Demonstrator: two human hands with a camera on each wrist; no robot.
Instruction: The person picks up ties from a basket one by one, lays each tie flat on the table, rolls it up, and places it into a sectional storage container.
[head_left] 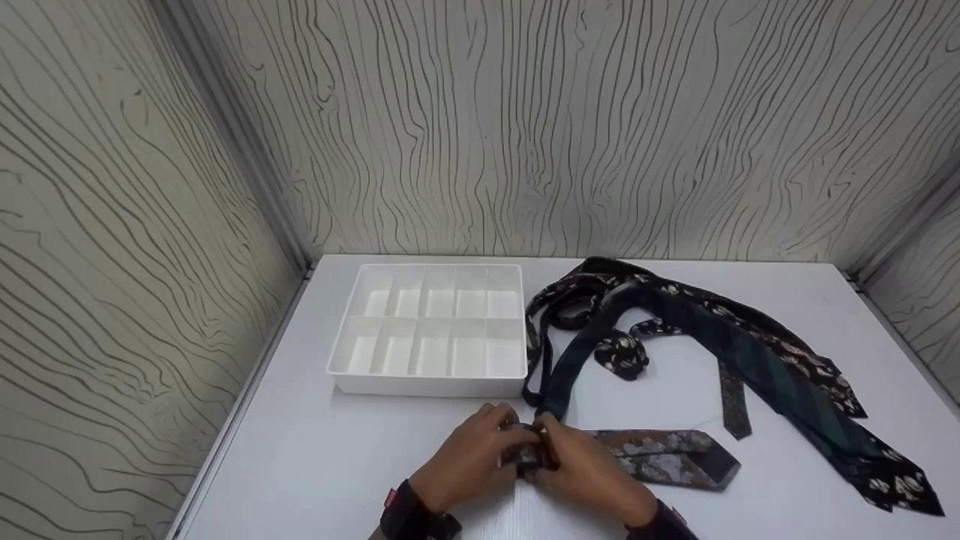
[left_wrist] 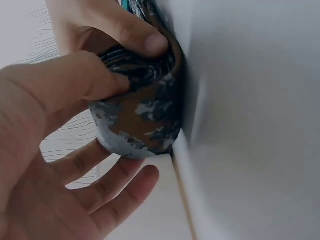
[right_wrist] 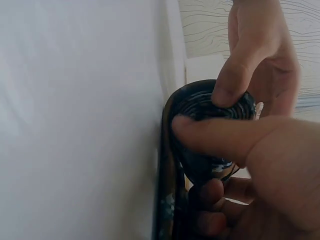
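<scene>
Both hands are on one brown-and-grey floral tie (head_left: 667,454), nearer the bench's near edge than its far one; part is wound into a coil (left_wrist: 140,120) with the layered end showing, the rest lies flat on the bench (head_left: 277,465), pointed tip toward the right edge.

Left hand (head_left: 469,454) grasps the coil, thumb on the layered end, lower fingers splayed; right hand (head_left: 589,469) grasps it from the other side, thumb on the layers, other fingers curled in by the strip leaving the coil; coil sits against the bench top.

White tray (head_left: 431,386), two rows of five compartments, is near the far edge, left of middle; dark green-striped tie (head_left: 765,367) arches from just beyond the right hand, over black floral ties (head_left: 787,337), down toward the near right corner; the black ones start beside the tray's right wall; a rolled black floral piece (head_left: 622,355) sits inside the arch; a narrow tie end (head_left: 735,401) pokes out below the green one, can't tell whose; dark wristbands (head_left: 409,514) on both wrists; wood-grain panel (head_left: 525,127) behind the far edge.
</scene>
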